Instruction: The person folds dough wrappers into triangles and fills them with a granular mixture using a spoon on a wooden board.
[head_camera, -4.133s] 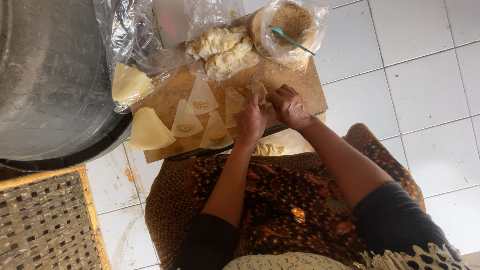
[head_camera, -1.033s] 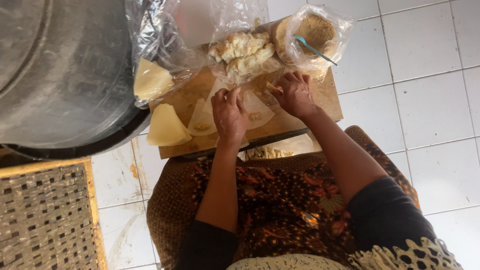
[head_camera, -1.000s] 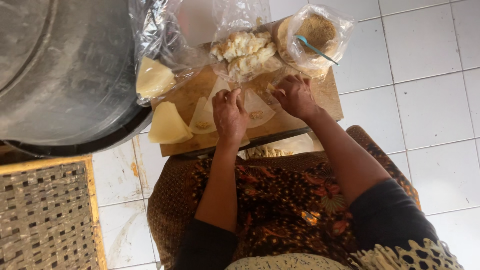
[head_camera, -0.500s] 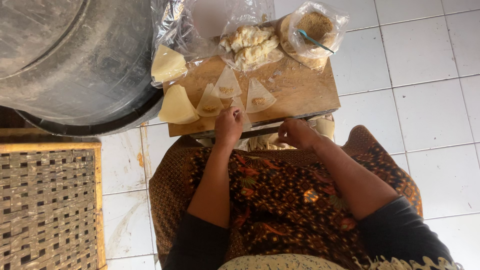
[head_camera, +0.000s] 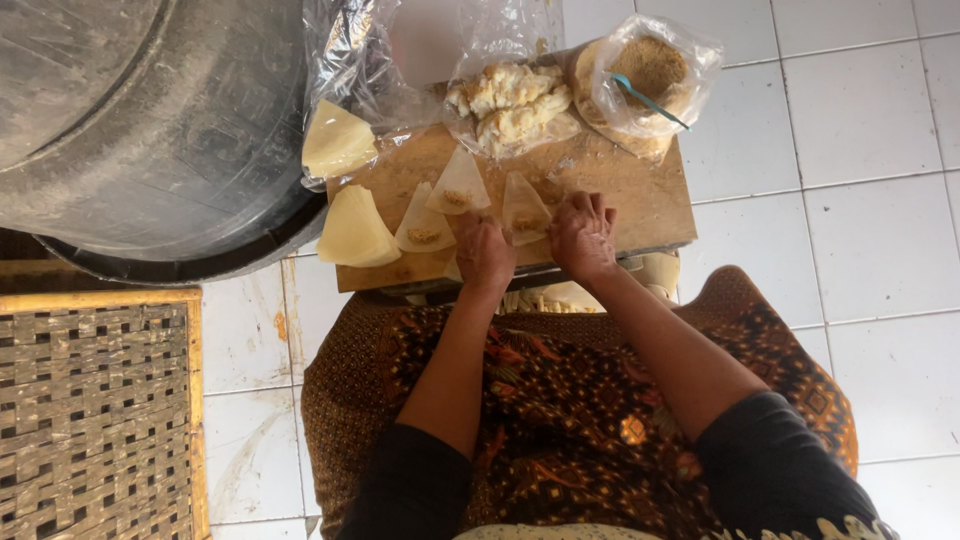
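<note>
My left hand (head_camera: 484, 250) and right hand (head_camera: 582, 236) rest at the near edge of the wooden board (head_camera: 640, 190), fingers curled onto the triangular wrapper (head_camera: 524, 208) between them, though I cannot quite tell how firmly they pinch it. Its long axis runs away from me, tip pointing toward the bag of dough pieces (head_camera: 512, 100). I should press the edges evenly, keeping the filling centred.

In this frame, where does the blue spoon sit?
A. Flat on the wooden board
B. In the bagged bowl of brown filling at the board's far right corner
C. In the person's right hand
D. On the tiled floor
B: the blue spoon leans in the plastic-wrapped bowl of brown filling, while the left hand and right hand are both down at a wrapper on the board.
</note>
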